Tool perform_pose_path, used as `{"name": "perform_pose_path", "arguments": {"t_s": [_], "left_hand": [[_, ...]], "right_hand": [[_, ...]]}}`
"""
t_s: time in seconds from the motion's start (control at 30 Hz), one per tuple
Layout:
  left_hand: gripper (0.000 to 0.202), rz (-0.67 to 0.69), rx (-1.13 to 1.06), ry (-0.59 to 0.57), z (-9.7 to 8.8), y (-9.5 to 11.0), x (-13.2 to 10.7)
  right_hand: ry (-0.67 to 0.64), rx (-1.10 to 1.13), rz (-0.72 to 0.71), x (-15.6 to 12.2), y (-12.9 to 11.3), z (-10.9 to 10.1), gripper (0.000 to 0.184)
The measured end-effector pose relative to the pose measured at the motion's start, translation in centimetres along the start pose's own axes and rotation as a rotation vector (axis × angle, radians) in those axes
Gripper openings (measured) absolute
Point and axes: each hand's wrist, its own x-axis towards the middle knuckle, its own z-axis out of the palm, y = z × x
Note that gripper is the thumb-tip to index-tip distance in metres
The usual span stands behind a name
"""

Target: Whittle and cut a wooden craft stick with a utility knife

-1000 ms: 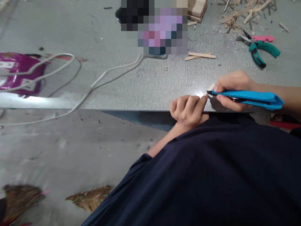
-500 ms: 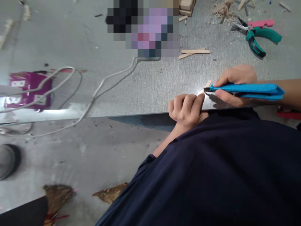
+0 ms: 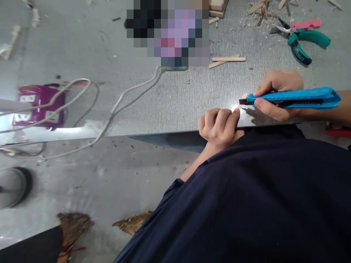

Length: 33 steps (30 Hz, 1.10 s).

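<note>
My right hand (image 3: 276, 93) is closed around a blue utility knife (image 3: 296, 98), its dark blade tip pointing left just above the grey table (image 3: 175, 98). A small piece of wooden stick (image 3: 244, 96) lies on the table under the blade tip. My left hand (image 3: 219, 126) rests curled at the table's near edge, its index fingertip pressing down beside that piece.
Two flat wooden sticks (image 3: 226, 61) lie farther back. Green-handled pliers (image 3: 300, 42) and a pink tool (image 3: 305, 24) sit at the back right among wood scraps. A white cable (image 3: 123, 95) crosses the table to a purple packet (image 3: 38, 106) at the left.
My right hand has lifted the knife slightly up and to the right, away from my left fingertip. The left hand has stayed in place.
</note>
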Motion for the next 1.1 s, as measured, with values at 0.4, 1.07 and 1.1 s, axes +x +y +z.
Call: {"name": "perform_pose_path", "arguments": {"t_s": [0.4, 1.07, 1.1], "left_hand": [[0.022, 0.015, 0.024, 0.002, -0.1, -0.2, -0.3], [0.030, -0.081, 0.009, -0.092, 0.1, -0.6, -2.2], [0.029, -0.080, 0.005, -0.086, 0.1, -0.6, -2.2]], "right_hand": [[0.022, 0.006, -0.117, 0.5, -0.7, 0.1, 0.014], [0.017, 0.026, -0.115, -0.1, 0.0, 0.1, 0.010], [0.017, 0.029, -0.126, -0.1, 0.0, 0.1, 0.010]]}}
